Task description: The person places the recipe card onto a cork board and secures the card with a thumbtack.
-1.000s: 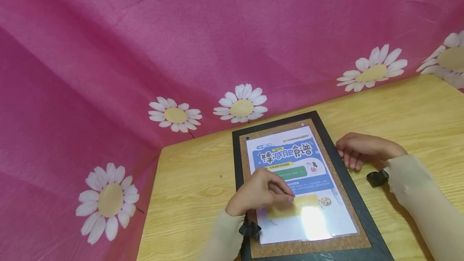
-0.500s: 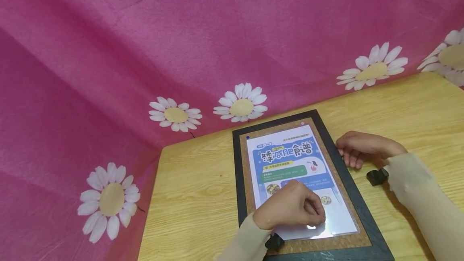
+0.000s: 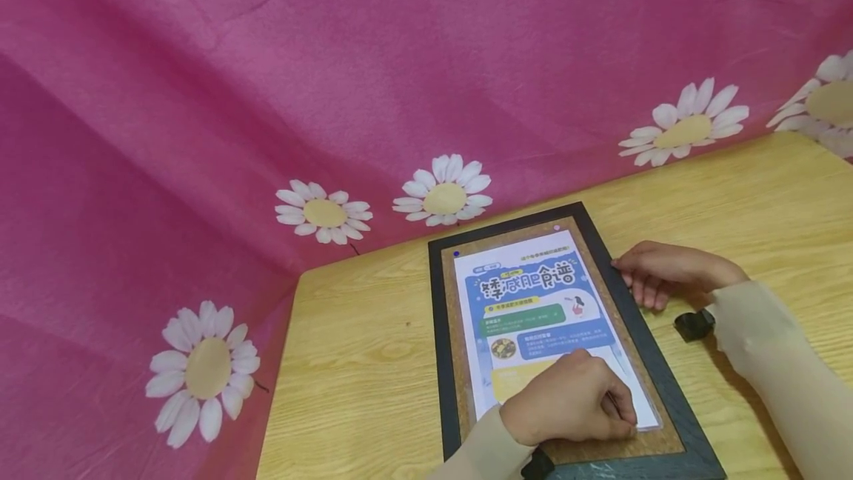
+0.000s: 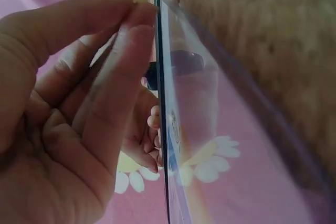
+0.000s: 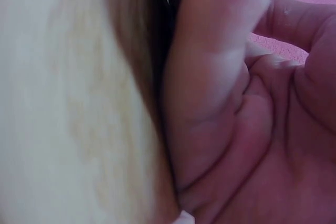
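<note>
While looking down through the head view, found the board [image 3: 443, 347] lying flat on the table [image 3: 353, 361] between 4 and 5 o'clock, framed in black. Saw the poster [image 3: 526, 272] flat on its cork [image 3: 600, 450], printed in blue, green and yellow blocks. Noted a blue pin [image 3: 456, 253] toward the board's 10 o'clock and a pink pin [image 3: 557, 227] near 12, both by the poster's upper corners. Found the left hand [image 3: 573, 402] over the poster's lower part, with thumb and forefinger tips together at about 5 o'clock on the board. Could not tell about anything small pinched between them. Saw the right hand [image 3: 656, 272] beside the board, between 1 and 2 o'clock, with fingers slack, loosely bent and touching the frame's outer edge. Noticed daisies on the pink cloth [image 3: 373, 65] behind, at 12.

From the left wrist, saw the same fingertips meeting at 11 o'clock, just beside the poster's glossy edge. Found blurred cork at 2, a daisy mirrored in the gloss at 5, and the right hand beyond, toward 7.

From the right wrist, saw a bent finger along a dark edge near the middle, with blurred table at 9 o'clock, palm at 4 and cloth at 1.
</note>
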Tool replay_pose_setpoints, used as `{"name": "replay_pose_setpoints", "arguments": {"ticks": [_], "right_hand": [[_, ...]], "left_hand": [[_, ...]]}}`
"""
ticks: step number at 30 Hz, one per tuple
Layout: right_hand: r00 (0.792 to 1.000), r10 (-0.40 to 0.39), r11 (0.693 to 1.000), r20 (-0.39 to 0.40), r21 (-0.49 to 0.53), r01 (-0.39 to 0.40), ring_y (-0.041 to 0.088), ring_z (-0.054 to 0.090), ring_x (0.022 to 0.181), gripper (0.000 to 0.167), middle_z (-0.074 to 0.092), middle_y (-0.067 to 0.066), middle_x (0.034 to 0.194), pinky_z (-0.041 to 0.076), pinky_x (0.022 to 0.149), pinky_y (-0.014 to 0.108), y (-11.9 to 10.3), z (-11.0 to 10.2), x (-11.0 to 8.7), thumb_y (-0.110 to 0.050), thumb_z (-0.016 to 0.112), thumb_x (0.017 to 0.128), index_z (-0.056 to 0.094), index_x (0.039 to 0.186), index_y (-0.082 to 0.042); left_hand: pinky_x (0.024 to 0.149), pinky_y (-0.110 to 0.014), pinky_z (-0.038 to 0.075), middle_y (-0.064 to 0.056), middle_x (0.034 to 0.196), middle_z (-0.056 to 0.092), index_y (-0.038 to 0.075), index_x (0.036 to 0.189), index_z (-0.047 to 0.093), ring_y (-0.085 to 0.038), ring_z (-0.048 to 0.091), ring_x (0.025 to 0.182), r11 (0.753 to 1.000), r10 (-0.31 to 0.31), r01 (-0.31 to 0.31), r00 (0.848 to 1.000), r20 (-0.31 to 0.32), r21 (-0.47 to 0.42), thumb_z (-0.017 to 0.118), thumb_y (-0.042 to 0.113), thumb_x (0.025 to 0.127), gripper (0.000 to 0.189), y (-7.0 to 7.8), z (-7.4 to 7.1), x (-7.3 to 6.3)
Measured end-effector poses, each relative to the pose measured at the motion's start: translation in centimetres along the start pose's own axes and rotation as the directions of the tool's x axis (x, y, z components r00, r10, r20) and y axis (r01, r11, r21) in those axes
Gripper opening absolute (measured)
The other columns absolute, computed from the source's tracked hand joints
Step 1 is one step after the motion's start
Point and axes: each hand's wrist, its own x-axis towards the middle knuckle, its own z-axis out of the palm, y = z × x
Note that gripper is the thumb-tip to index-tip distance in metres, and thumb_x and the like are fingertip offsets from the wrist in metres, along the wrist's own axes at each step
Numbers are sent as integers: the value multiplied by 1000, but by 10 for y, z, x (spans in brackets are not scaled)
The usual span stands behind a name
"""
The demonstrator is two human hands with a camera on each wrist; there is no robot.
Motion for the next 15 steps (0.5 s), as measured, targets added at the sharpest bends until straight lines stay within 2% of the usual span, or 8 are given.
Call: {"name": "replay_pose_setpoints", "arguments": {"ticks": [8, 15], "right_hand": [[1000, 0, 1000, -2, 5, 0, 9, 63, 51, 42, 67, 0, 64, 57, 56, 27, 0, -1, 2, -31, 44, 111, 62, 83, -6], [1000, -8, 1000, 19, 14, 7, 8, 64, 51, 43, 67, 0, 64, 58, 56, 26, 2, -1, 1, -32, 43, 112, 61, 83, -6]], "left_hand": [[68, 1, 43, 24, 71, 70, 27, 81, 79, 25, 51, 62, 997, -46, 46, 999, 0, 54, 83, 20, 90, 12, 1, 1, -1], [67, 1, 42, 27, 72, 70, 30, 82, 80, 23, 52, 64, 992, -57, 46, 994, 92, 116, 82, 15, 87, 16, 6, 2, 7]]}}
